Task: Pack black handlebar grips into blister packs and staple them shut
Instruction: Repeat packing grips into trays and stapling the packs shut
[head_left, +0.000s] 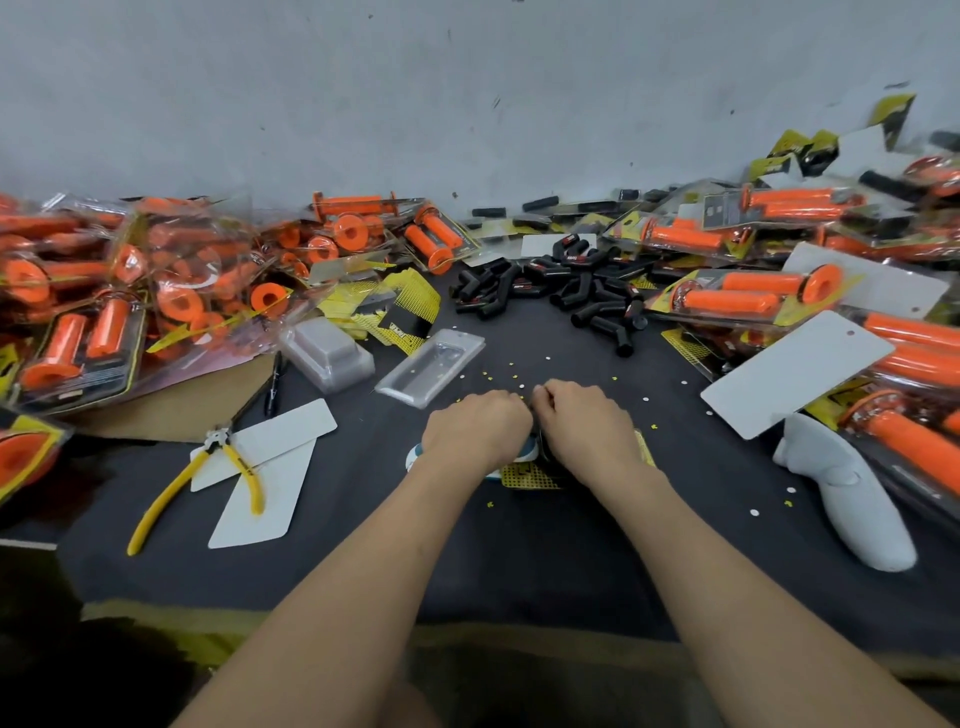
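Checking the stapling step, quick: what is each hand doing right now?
Left hand: closed over the blue-and-white stapler, which is mostly hidden.
Right hand: closed on the yellow-carded blister pack.

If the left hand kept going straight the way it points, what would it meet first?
Probably the right hand, just beside its knuckles. Clear of that, the black grip pile across the cloth. Depth is unclear.

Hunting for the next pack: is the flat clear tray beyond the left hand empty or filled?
Empty: the tray shows only dark table through it.
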